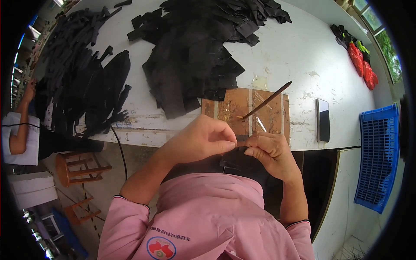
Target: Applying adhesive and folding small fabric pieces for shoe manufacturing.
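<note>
Both hands meet over the table's front edge, fingertips pinched close together. Between my left hand (201, 138) and my right hand (272, 151) runs a short, narrow dark strip (241, 143). Its ends disappear under the fingers, so its exact kind is hidden. Just beyond them lies a worn brown board (271, 116) with pale tape bands across it. A thin dark stick (268, 99) with a pale tip slants over the board. Near it is a small whitish sliver (261, 124). Some black material (240, 160) shows below the hands, partly hidden.
Black flat pieces (190, 60) are heaped on the white table (299, 56), with black strips (71, 43) at the left. A phone (323, 120) lies right of the board. A blue crate (378, 158) stands far right; red bags (362, 65) lie behind. Another person (21, 134) is at the left.
</note>
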A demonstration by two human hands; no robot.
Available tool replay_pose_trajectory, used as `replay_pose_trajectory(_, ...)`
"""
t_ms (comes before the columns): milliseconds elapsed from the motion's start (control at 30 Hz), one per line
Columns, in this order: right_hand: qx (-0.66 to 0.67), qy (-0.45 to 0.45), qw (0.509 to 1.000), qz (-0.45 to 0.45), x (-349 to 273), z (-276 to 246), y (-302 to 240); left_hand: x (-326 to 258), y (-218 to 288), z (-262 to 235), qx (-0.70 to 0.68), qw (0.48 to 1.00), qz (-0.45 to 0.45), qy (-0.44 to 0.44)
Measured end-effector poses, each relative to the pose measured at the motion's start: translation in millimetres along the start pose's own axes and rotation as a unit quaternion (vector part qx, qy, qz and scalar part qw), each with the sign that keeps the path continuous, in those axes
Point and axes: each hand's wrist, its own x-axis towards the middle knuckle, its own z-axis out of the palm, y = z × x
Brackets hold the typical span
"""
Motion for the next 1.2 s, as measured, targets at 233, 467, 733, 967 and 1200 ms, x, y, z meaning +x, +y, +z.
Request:
replay_pose_trajectory(233,-0.014,-0.02,1.0,0.018,3,1,3,-6,10,1,0.177,0.984,0.033,-0.01)
replay_pose_trajectory(467,-0.006,-0.034,0.999,0.013,5,4,8,-11,2,-1,0.164,0.985,0.06,-0.009)
replay_pose_trajectory(733,-0.022,-0.045,0.999,0.013,8,7,6,-11,-1,-5,0.129,0.991,-0.021,-0.016)
replay_pose_trajectory(967,-0.019,-0.05,0.998,-0.04,9,9,13,-8,-7,-8,-0.005,0.996,-0.083,-0.043)
replay_pose_trajectory(1200,-0.204,0.142,0.961,-0.121,18,21,11,-11,-18,0,-0.064,0.997,-0.042,-0.006)
